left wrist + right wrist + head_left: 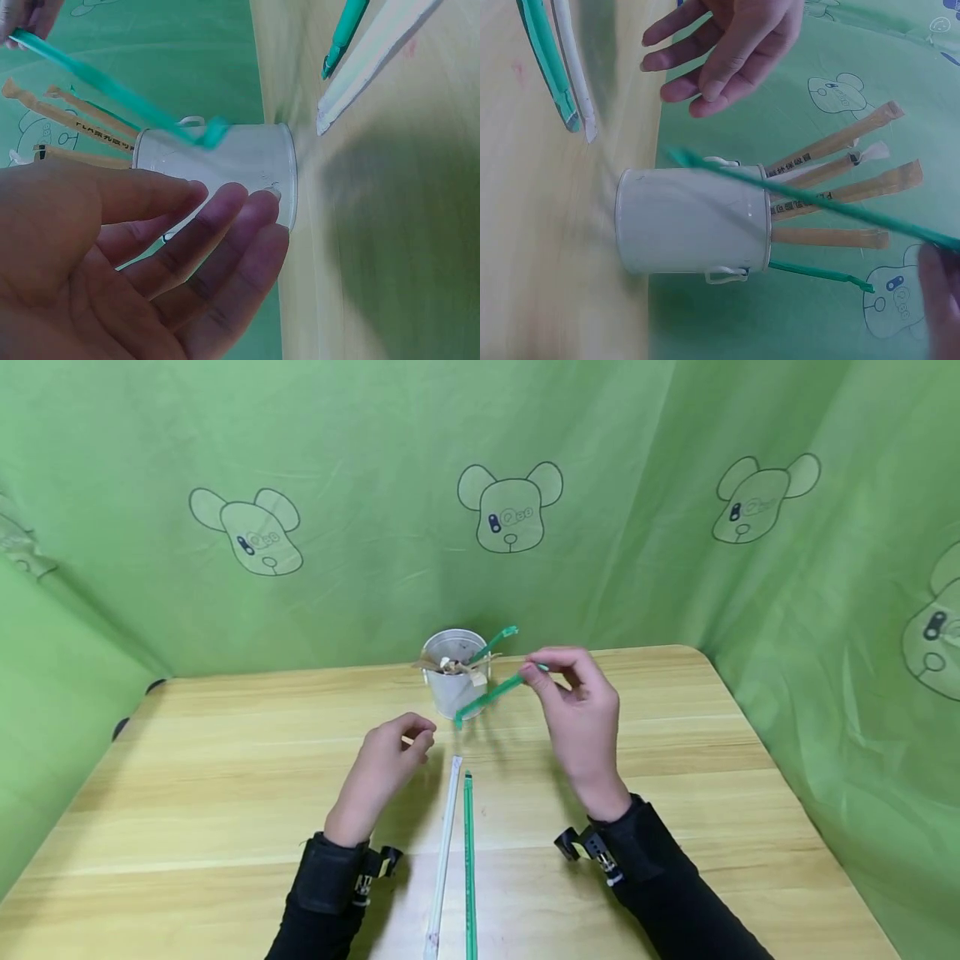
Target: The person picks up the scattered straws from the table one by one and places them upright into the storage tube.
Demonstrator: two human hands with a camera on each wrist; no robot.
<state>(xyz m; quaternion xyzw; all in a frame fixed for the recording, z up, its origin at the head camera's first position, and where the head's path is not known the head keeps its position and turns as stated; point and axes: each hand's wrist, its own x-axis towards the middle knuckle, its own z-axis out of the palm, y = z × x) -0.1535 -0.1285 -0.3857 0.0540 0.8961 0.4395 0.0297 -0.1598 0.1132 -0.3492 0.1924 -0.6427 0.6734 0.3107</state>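
In the head view my right hand [583, 722] pinches one end of a green wrapped straw [495, 693] between thumb and fingertips. The straw slants down to the left, its lower end in front of a small white metal bucket [448, 695]. My left hand [384, 768] hovers left of that end with loosely curved fingers and holds nothing. Inside the bucket stand brown paper-wrapped straws [840, 195] and another green straw [817, 273]. The left wrist view shows the left fingers [217, 217] in front of the bucket, apart from the blurred green straw [105, 82].
A white wrapped straw [446, 852] and a further green wrapped straw [469, 860] lie side by side on the wooden table [225, 793], between the forearms. A green curtain [375, 568] printed with bear heads hangs behind the bucket and along both sides.
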